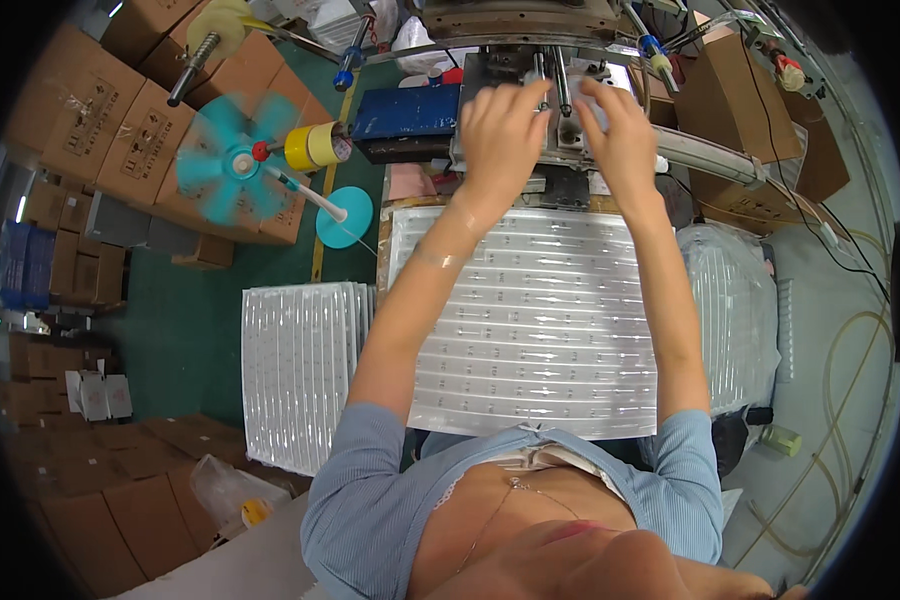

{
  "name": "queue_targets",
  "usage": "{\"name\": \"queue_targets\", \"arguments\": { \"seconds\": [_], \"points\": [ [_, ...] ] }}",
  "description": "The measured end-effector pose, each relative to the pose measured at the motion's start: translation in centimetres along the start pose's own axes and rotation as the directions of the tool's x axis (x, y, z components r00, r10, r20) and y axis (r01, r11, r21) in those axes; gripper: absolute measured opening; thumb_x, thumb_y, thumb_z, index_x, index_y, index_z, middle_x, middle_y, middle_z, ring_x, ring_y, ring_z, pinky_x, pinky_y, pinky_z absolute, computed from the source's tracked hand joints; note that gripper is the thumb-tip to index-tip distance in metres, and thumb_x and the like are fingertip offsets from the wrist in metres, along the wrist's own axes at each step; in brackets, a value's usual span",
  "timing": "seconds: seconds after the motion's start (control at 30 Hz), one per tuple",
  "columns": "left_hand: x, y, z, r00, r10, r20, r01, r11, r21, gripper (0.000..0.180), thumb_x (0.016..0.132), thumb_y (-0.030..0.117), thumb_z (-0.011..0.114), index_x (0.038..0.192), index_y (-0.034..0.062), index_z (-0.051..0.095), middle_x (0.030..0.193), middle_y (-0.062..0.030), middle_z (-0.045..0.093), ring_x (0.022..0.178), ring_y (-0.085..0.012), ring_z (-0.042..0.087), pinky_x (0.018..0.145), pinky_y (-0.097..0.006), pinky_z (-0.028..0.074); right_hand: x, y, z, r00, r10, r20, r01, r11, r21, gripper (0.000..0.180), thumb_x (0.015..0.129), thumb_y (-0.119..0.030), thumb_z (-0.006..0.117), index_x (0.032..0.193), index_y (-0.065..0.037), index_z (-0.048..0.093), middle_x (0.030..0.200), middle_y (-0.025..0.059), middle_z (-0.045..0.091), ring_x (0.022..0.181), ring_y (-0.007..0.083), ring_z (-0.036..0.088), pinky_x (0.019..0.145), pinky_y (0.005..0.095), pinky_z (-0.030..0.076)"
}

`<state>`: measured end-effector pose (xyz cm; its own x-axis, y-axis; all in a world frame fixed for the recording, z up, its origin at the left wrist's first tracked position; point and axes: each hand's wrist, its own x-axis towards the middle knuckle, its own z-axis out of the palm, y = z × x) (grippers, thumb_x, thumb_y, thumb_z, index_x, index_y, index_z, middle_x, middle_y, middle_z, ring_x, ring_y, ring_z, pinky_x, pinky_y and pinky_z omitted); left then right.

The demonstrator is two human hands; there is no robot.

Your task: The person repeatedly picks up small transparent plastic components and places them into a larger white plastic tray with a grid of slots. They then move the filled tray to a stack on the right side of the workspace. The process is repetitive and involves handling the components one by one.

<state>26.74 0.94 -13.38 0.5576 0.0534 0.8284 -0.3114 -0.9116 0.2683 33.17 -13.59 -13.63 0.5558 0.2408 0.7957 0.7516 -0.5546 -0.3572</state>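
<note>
At the top centre, my left hand (500, 140) reaches to the machine's metal bed (478, 72), left of two upright metal rods (561, 80). Its fingers are bent, thumb and forefinger drawn close together beside the rods. My right hand (620, 138) is on the rods' other side, fingers curled inward toward the left hand. Something small and whitish shows at the fingertips, too blurred to name. Below my wrists lies a stack of silvery-white sheets (540, 320) with raised crosswise ribs and rows of small dark marks, between my forearms.
A second pile of ribbed sheets (295, 370) stands at the left; plastic-wrapped ones (725, 310) are at the right. A spinning turquoise fan (240, 165), yellow tape roll (315, 147) and blue metal box (408, 112) stand left of the machine. Cartons (100, 110) are stacked beyond.
</note>
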Motion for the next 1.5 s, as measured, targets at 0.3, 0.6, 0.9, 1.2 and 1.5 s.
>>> {"name": "queue_targets", "arguments": {
  "seconds": [0.3,0.6,0.9,1.2,1.5],
  "points": [
    [-5.6,5.7,-12.8,0.774,-0.523,0.357,0.509,0.177,-0.842,0.032,0.089,0.008,0.058,0.117,0.0016,0.046,0.090,-0.0083,0.064,0.082,-0.0109,0.061,0.072,-0.024,0.047,1.7,0.1,3.4,0.996,-0.057,0.073,0.072,0.972,-0.223,0.024,0.079,-0.028,0.065,0.098,-0.013,0.065,0.092,0.0073,0.065,0.087,0.0253,0.060,0.074,0.0377,0.042],
    [-8.3,9.1,-17.1,0.833,-0.448,0.326,0.409,0.100,-0.907,0.030,0.088,0.014,0.062,0.109,0.0033,0.044,0.087,-0.0105,0.063,0.081,-0.0144,0.063,0.070,-0.025,0.051,-11.0,-5.7,-6.3,0.941,-0.004,0.339,-0.058,0.983,0.173,0.028,0.079,-0.015,0.067,0.104,-0.004,0.060,0.099,0.0113,0.062,0.093,0.0281,0.059,0.078,0.0373,0.045],
    [-11.7,9.6,-19.0,0.768,-0.550,0.328,0.470,0.136,-0.872,0.027,0.088,0.028,0.062,0.090,0.0054,0.047,0.072,-0.0062,0.060,0.064,-0.0107,0.061,0.055,-0.020,0.045,-20.8,-13.5,-9.0,0.671,-0.193,0.716,-0.172,0.899,0.404,0.023,0.076,-0.012,0.066,0.098,-0.009,0.062,0.077,0.0080,0.056,0.072,0.0241,0.059,0.060,0.0350,0.048],
    [-12.9,9.6,-20.5,0.680,-0.663,0.313,0.564,0.201,-0.801,0.035,0.089,0.034,0.059,0.069,0.0091,0.047,0.053,-0.0003,0.052,0.045,-0.0064,0.053,0.039,-0.016,0.035,-26.8,-18.7,-6.7,0.367,-0.573,0.732,0.394,0.809,0.436,0.041,0.074,-0.014,0.057,0.115,-0.014,0.050,0.083,0.0028,0.048,0.075,0.0162,0.055,0.061,0.0283,0.044],
    [-13.4,9.0,-19.7,0.665,-0.693,0.278,0.597,0.271,-0.755,0.030,0.086,0.028,0.065,0.069,0.0068,0.051,0.054,-0.0003,0.055,0.047,-0.0051,0.054,0.041,-0.016,0.039,-26.7,-20.0,-5.9,0.384,-0.587,0.712,0.452,0.792,0.410,0.040,0.074,-0.014,0.057,0.113,-0.014,0.051,0.083,0.0017,0.048,0.075,0.0152,0.053,0.059,0.0254,0.043]
  ]
}}
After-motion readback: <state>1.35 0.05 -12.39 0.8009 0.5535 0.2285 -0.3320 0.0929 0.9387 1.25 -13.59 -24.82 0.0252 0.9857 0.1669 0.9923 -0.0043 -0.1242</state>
